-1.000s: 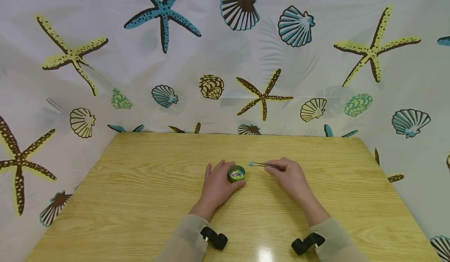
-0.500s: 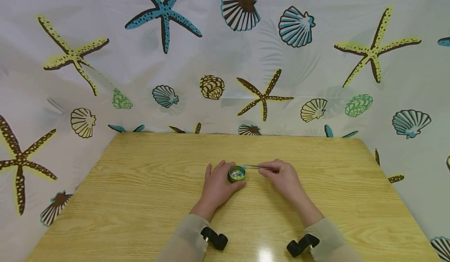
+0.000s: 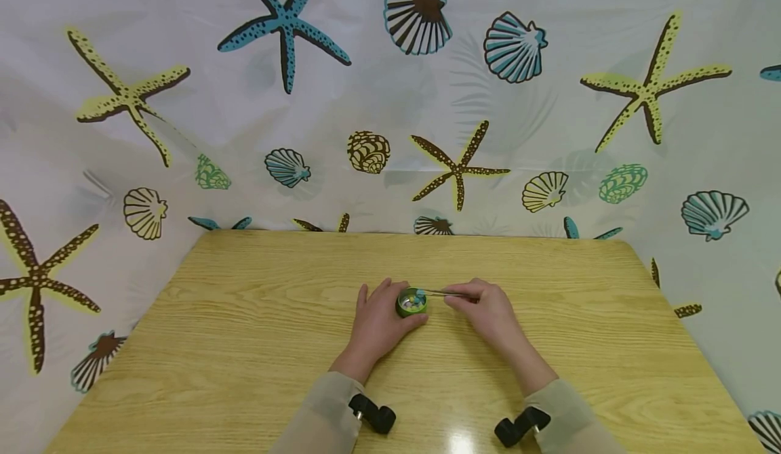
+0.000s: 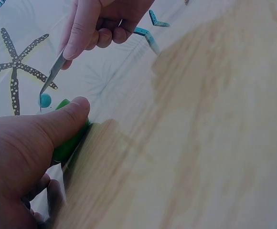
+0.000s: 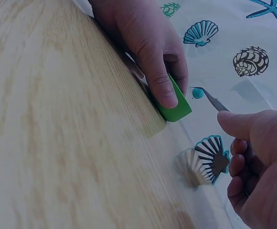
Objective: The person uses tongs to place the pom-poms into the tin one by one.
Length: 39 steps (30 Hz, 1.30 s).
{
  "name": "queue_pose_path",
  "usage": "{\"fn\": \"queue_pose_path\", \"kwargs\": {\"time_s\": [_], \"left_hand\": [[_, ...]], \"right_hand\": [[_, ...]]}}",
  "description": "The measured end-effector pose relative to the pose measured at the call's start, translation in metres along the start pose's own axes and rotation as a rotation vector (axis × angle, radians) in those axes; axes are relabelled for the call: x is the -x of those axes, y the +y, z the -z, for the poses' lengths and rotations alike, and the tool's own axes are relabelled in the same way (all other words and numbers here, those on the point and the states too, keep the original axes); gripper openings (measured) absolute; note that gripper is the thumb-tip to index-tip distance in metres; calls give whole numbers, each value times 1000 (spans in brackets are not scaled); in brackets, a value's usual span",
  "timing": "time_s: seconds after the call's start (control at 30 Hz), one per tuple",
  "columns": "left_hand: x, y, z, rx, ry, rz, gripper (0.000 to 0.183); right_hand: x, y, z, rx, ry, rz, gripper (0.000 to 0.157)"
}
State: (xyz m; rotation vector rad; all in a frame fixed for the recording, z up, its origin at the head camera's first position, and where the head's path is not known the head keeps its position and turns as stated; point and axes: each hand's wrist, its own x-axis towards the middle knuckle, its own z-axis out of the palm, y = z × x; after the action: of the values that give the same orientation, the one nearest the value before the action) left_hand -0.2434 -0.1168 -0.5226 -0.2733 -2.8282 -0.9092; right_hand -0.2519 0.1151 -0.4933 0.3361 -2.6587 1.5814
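In the head view, my left hand (image 3: 377,322) grips a small round green container (image 3: 404,313), thumb at its near side and fingers round the far side. Several small coloured beads lie inside it. My right hand (image 3: 493,313) pinches metal tweezers (image 5: 214,101) between thumb and fingers. At their bent tip is a round blue bead (image 5: 197,93), which the head view shows over the container's opening. From the left wrist view, the bead (image 4: 45,100) appears just above the green wall (image 4: 70,143), beside my left thumb. The container's inside is hidden in both wrist views.
Both hands work over a wooden table (image 3: 244,318). Behind and at the sides hangs a white cloth (image 3: 342,108) printed with starfish and shells. A black wrist mount (image 3: 373,413) sits on the left sleeve, another mount (image 3: 521,427) on the right.
My right hand has moved left with the tweezers, bringing the blue bead from beside the container to over its opening. The left hand and container have stayed in place.
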Motion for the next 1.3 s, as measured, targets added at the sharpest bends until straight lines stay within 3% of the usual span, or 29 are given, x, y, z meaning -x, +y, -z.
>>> {"fn": "queue_pose_path", "kwargs": {"time_s": [0.8, 1.3], "left_hand": [[0, -1, -1, -6, 3, -7, 74], [-2, -1, -3, -5, 1, 1, 73]], "right_hand": [[0, 3, -1, -4, -6, 7, 17], [1, 7, 9, 8, 29, -7, 19]]}}
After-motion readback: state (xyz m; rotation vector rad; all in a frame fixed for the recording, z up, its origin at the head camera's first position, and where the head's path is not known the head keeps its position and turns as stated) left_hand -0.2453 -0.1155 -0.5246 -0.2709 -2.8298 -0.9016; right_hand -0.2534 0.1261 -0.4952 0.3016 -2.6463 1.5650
